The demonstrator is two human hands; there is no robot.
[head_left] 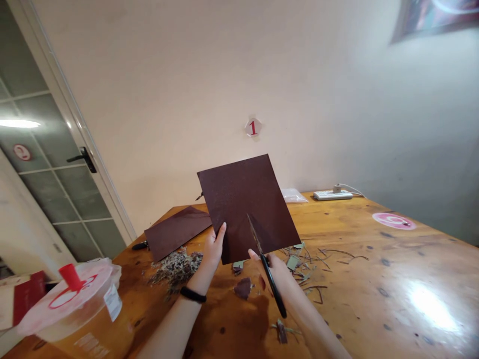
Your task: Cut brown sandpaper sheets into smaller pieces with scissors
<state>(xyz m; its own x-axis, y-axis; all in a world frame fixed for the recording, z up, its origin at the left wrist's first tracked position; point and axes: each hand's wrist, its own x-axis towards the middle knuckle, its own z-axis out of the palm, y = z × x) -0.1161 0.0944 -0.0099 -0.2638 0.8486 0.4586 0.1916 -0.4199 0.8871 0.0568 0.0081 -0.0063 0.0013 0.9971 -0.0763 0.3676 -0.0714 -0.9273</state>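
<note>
A square dark brown sheet (247, 199) is held up above the table, tilted toward me. My left hand (215, 244) is closed on its lower left edge, the thumb in front and the other fingers hidden behind. In my right hand (275, 271) is a pair of black-handled scissors (267, 271), seen nearly edge-on, with the blades pointing up across the lower part of the sheet. From this angle I cannot tell how far the blades are apart. Below the hands lie a brown scrap (243, 288) and several thin strips (314, 259).
Another brown sheet (179, 232) rests at the left on the wooden table (374, 279), near a heap of dried bits (177, 267). A lidded drink cup (82, 309) stands at the near left. At the back are a power strip (333, 194) and a clear plastic bag (294, 195).
</note>
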